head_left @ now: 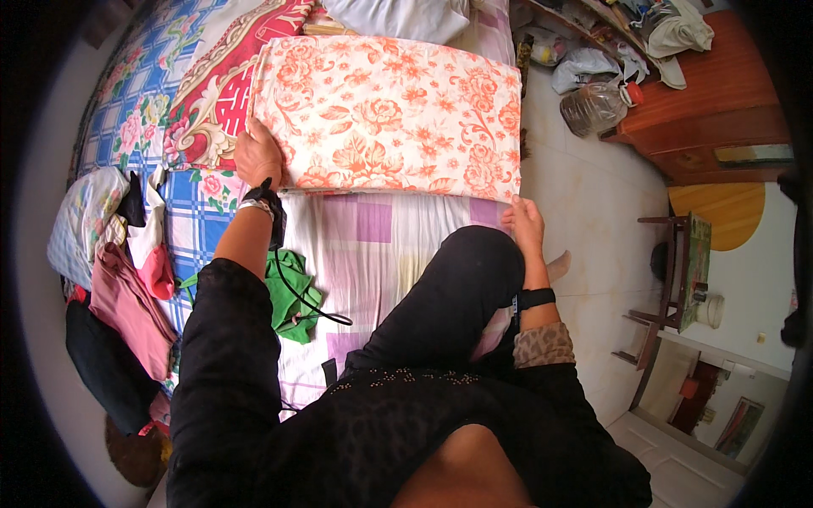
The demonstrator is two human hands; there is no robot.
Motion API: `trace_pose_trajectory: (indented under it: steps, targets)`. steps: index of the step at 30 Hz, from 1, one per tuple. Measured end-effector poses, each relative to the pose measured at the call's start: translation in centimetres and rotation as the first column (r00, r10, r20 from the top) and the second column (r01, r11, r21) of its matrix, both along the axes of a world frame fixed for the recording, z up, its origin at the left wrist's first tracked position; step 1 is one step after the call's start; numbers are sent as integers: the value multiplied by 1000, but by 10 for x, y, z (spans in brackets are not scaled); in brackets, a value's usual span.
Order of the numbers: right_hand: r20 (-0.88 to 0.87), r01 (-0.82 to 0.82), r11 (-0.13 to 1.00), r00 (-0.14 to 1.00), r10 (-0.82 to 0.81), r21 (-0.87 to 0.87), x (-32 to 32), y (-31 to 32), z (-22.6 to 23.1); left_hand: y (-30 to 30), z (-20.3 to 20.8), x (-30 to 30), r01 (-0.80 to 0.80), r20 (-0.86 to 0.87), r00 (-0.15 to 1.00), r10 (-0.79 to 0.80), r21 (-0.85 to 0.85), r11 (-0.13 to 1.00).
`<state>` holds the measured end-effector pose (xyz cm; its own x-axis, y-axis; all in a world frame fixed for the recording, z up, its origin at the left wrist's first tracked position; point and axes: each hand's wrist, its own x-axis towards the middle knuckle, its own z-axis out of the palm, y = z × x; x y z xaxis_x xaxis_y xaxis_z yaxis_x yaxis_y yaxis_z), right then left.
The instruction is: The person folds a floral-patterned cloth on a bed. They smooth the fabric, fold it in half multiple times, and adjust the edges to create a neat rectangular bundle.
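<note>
A folded cotton cloth with orange flowers on white (381,118), perhaps a bed sheet, lies flat on the bed in front of me as a wide rectangle. At its left edge, near the lower corner, my left hand (259,155) is closed on the fabric, with the thumb side along the fold. My right hand (525,227) pinches the near right corner of the same cloth, fingertips pressed together. Under the cloth's left side lies a red and cream patterned textile (207,118).
Clothes, including a pink garment (127,296) and a black one (106,364), are heaped at the left. A green cloth (292,296) lies by my left forearm, near a black cable (305,306). A large plastic bottle (593,108) stands beside a wooden cabinet (720,93) at right.
</note>
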<state>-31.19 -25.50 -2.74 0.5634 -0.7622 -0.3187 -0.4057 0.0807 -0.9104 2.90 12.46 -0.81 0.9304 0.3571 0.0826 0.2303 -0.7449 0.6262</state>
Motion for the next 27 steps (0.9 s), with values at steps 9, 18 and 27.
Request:
trace_pose_trajectory:
  steps: [9, 18, 27]
  targets:
    - [-36, 240, 964, 971, -238, 110, -26, -9, 19, 0, -3, 1, -11, -2, 1000, 11, -21, 1000]
    - [-109, -195, 964, 970, 217, 180, -1, -7, 35, 0, -1, 0, -3, 3, 1000, 3, -29, 1000]
    - [16, -208, 976, 978, 207, 64, 18, -7, 70, 2, -9, 3, -3, 37, 999, 4, -12, 1000]
